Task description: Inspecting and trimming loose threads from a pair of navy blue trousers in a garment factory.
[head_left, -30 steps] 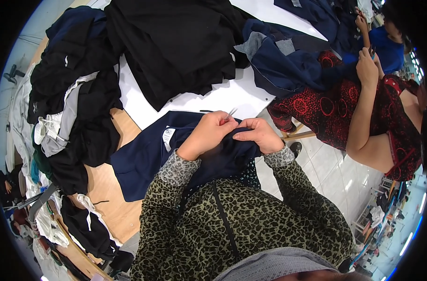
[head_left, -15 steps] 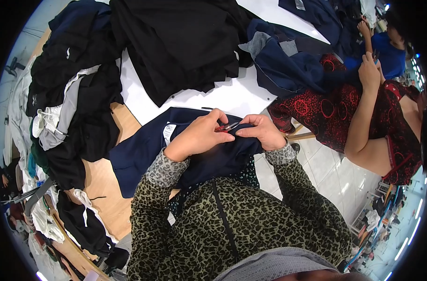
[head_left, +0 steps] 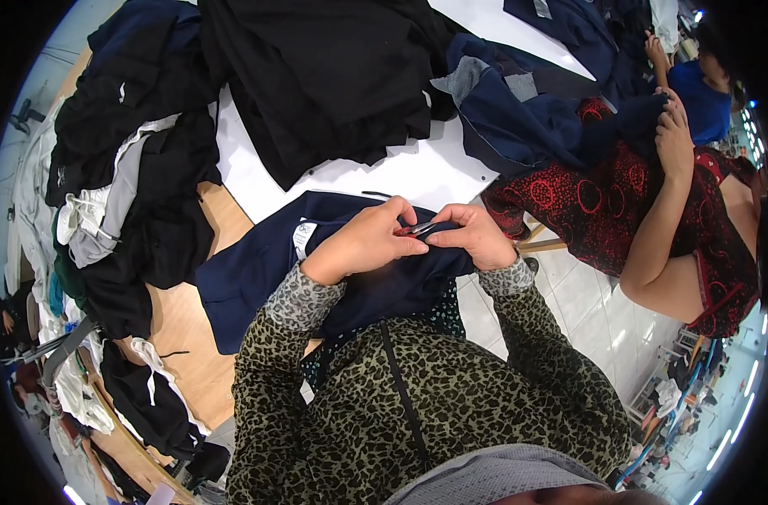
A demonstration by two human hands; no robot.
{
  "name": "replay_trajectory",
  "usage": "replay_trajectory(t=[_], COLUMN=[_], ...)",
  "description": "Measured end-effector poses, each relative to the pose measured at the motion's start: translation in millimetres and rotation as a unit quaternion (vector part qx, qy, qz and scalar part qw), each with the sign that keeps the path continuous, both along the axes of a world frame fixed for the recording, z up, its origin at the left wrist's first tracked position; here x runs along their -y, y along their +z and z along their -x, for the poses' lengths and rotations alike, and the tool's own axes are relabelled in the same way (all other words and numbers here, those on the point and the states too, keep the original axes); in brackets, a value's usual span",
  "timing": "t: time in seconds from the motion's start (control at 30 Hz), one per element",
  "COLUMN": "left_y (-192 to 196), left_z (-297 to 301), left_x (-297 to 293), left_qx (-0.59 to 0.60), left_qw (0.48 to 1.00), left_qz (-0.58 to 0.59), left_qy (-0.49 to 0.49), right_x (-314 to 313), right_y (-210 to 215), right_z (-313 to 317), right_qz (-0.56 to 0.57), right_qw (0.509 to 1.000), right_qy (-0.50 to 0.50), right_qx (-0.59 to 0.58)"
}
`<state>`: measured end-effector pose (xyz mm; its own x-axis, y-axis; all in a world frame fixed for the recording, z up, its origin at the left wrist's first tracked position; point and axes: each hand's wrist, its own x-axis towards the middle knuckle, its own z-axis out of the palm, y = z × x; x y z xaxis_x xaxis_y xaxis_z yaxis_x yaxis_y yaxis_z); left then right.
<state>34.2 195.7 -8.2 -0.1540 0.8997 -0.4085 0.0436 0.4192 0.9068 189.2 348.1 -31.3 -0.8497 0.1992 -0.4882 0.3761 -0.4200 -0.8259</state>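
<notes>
A navy garment lies across the table's near edge and over my lap, with a white label on it. My left hand is closed around small thread snips with red on the handle and metal blades pointing to the right. At the blade tips, my right hand pinches an edge of the navy garment between thumb and fingers. Whether a thread lies between the blades is too small to tell.
Black garments are heaped on the white tabletop, with more dark clothes at left. Navy pieces lie at the far right. Close on the right sits a co-worker in red-and-black patterned clothes, hands on navy cloth.
The snips have shifted slightly in my left hand, with less of the red handle showing. My right hand keeps its pinch. The co-worker's hand has moved onto raised navy cloth.
</notes>
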Motion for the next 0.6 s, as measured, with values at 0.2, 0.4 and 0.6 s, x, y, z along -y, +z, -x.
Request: replay_trajectory(t=[0.2,0.4,0.6], left_y=[-1.3,-3.3,-3.5], left_z=[-0.9,-1.4,3.6], left_x=[-0.8,0.0,3.3], left_qx=[0.02,0.042,0.07], left_qw=[1.0,0.999,0.997], left_qz=[-0.001,-0.004,-0.012], left_qy=[0.004,0.006,0.012], right_x=[-1.2,-0.8,-0.5], right_y=[-1.6,-2.1,0.8], right_z=[-1.0,-0.6,-0.4], right_qz=[-0.007,-0.019,-0.014], right_qw=[1.0,1.0,1.0], right_qy=[0.002,0.004,0.004], right_qx=[-0.005,-0.013,-0.008])
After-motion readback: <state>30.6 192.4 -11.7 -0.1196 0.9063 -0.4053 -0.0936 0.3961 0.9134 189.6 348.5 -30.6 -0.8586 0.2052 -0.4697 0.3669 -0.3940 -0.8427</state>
